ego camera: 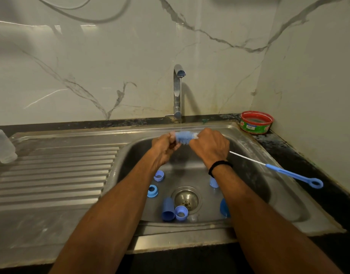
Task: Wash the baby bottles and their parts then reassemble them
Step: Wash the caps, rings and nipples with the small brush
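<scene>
- Both arms reach over the sink, with the hands close together under thin water from the tap.
- The right hand is curled tight round one end of the fuzzy blue brush. The long blue handle sticks out to the right.
- The left hand has its fingers curled round the other end.
- Small blue bottle parts lie in the sink near the drain.

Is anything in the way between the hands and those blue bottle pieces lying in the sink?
Nothing visible blocks them. The blue pieces lie uncovered on the sink floor around the drain. But the left hand and right hand both grip the brush under the tap.
</scene>
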Available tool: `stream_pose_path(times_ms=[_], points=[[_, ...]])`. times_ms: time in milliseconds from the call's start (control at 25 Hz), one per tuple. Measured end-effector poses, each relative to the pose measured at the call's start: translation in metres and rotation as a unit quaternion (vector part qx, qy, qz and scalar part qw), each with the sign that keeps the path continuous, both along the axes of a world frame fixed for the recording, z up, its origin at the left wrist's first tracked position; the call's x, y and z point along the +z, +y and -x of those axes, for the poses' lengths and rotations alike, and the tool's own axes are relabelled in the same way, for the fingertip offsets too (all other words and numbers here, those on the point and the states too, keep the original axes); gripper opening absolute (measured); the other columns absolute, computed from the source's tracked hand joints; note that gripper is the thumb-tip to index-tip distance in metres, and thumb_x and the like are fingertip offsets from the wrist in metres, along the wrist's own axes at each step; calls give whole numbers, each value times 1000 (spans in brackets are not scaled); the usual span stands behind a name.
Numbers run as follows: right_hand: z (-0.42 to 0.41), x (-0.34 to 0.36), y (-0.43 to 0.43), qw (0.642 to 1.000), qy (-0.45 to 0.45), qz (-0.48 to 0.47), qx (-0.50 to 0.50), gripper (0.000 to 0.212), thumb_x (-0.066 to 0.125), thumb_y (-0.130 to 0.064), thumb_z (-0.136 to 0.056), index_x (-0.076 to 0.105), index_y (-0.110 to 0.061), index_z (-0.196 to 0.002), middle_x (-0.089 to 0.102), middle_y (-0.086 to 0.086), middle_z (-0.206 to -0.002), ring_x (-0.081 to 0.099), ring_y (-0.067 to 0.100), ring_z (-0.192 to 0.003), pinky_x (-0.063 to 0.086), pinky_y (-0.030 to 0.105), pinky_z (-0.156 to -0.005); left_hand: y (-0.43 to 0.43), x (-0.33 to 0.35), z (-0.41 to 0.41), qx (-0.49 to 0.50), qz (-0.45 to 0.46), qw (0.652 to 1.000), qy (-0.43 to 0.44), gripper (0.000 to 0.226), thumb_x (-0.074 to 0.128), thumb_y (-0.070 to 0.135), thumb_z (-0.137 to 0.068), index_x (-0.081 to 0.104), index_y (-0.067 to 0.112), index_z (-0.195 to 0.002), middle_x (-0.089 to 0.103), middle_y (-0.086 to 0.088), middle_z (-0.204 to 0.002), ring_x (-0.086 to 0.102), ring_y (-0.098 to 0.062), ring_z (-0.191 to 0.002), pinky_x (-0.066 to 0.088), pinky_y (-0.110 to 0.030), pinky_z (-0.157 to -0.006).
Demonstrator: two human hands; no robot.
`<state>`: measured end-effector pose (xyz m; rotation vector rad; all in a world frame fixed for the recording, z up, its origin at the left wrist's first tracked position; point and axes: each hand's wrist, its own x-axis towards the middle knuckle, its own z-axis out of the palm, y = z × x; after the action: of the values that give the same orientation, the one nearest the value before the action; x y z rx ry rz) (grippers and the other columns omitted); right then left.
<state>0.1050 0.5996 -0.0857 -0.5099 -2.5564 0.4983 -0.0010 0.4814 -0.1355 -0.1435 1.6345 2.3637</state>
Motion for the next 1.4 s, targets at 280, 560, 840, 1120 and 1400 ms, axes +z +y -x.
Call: stream_pose_path(times_ms=[280, 560, 840, 1120, 1400], points=[[0, -2, -8, 999, -21, -8, 24, 25, 61, -40, -90, 64, -15, -94, 56, 2, -80, 52, 17, -72, 35, 25, -61, 0, 0, 1, 25, 18, 999, 10, 40, 68, 35, -94, 66, 1, -115, 74, -18, -107, 70, -24, -92, 57, -36, -89], [1, -4, -4, 1000, -22, 15, 7, 27, 61, -39, -87, 69, -16, -98, 69, 5, -91, 65, 24, -85, 44, 28, -65, 7, 4, 2, 26, -4, 1000, -5, 25, 63, 18, -98, 66, -1, -114, 71, -20, -104, 68, -28, -92, 57, -37, -84], [-2, -1, 1, 997, -20, 68, -13, 24, 59, -35, -83, 67, -15, -93, 63, 3, -82, 59, 21, -76, 37, 26, -62, 1, 2, 5, 22, 0, 1000, -4, 14, 57, 4, -96, 65, -1, -105, 72, -21, -105, 71, -27, -92, 60, -34, -79], [-1, -1, -1, 995, -40, 95, 16, 23, 57, -32, -86, 64, -12, -92, 61, 3, -82, 56, 20, -71, 38, 26, -61, 1, 3, 4, 18, -1, 1000, -12, 22, 58, 3, -96, 65, -5, -115, 72, -20, -104, 73, -27, -90, 61, -35, -70], [-2, -3, -5, 997, -33, 67, 15, 21, 59, -35, -88, 63, -14, -91, 58, 2, -79, 54, 18, -71, 42, 28, -62, 7, 2, -3, -11, -15, 1000, -24, 20, 52, 7, -100, 62, -2, -116, 71, -23, -109, 72, -30, -96, 61, -37, -78]])
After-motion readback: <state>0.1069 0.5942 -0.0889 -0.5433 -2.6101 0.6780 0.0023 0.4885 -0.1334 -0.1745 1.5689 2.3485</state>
